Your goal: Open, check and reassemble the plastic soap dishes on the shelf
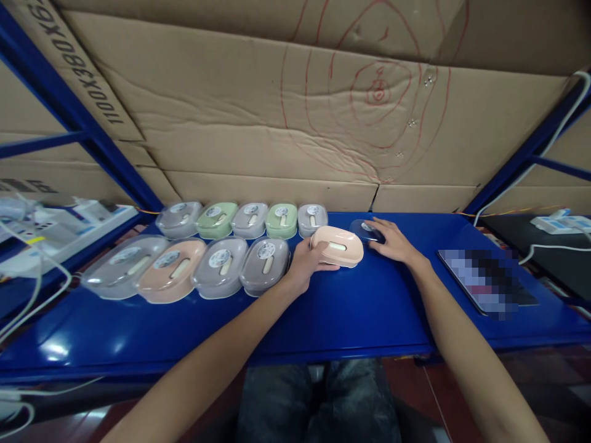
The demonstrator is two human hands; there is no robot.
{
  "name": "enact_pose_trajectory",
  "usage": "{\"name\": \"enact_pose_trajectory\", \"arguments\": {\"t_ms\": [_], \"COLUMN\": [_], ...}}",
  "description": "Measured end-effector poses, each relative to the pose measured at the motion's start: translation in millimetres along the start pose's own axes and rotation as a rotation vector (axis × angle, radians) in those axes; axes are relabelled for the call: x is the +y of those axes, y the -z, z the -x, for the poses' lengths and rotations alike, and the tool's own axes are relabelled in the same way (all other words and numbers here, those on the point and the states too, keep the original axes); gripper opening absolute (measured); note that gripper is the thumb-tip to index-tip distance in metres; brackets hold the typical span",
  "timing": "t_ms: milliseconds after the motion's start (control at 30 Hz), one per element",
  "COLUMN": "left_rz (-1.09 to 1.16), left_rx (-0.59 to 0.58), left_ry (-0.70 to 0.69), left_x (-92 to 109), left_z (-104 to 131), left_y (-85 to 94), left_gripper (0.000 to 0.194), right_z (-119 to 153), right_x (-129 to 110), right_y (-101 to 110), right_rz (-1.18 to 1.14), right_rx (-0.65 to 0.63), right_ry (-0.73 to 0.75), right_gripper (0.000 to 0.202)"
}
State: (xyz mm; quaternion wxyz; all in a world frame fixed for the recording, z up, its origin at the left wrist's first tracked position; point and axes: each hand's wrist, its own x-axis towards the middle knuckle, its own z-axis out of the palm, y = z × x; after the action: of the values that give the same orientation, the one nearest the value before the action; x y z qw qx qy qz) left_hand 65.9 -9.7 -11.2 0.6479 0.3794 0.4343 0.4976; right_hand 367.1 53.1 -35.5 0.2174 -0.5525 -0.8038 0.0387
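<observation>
My left hand (pixel 305 263) grips a peach oval plastic box (pixel 351 245), like a soap box, without a clear cover and with a cream pill-shaped piece in its top. The thumb lies on top and the fingers are underneath, lifting it over the blue table. Just right of it, my right hand (pixel 393 241) has its fingers curled around the edge of a clear plastic lid (pixel 362 230) at the table surface. Left of my hands, lidded boxes stand in two rows: a grey box (pixel 265 266) and a peach one (pixel 172 271) in front, a green box (pixel 281 220) behind.
A dark flat device with a blurred screen (pixel 480 280) lies on the right of the blue table (pixel 323 326). Cardboard (pixel 231 123) walls the back. Blue metal posts (pixel 508 147) and white cables (pixel 554 132) flank the sides; power strips (pixel 92 224) sit at the left.
</observation>
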Motion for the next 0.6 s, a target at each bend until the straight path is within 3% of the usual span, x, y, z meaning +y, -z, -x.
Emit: {"name": "enact_pose_trajectory", "arguments": {"t_ms": [133, 267, 367, 467, 600], "left_rz": [0.016, 0.047, 0.082, 0.13, 0.225], "left_rx": [0.006, -0.032, -0.078, -0.132, -0.187], "left_ry": [-0.003, 0.006, 0.005, -0.007, 0.023], "left_x": [-1, -3, -3, 0, 2], "left_z": [-1, -1, 1, 3, 4], "left_y": [0.3, -1.4, -4.2, -6.2, -5.6], "left_gripper": [0.029, 0.033, 0.031, 0.03, 0.039], "right_z": [1, 2, 5, 7, 9], "right_x": [-9, -41, -76, -101, -110], "right_y": [6, 16, 19, 17, 16], "right_rz": [-0.045, -0.29, -0.444, -0.357, -0.338], "right_rx": [0.068, 0.199, 0.146, 0.081, 0.087], "right_ry": [-0.049, 0.025, 0.2, 0.256, 0.257], "right_gripper": [0.067, 0.056, 0.072, 0.096, 0.088]}}
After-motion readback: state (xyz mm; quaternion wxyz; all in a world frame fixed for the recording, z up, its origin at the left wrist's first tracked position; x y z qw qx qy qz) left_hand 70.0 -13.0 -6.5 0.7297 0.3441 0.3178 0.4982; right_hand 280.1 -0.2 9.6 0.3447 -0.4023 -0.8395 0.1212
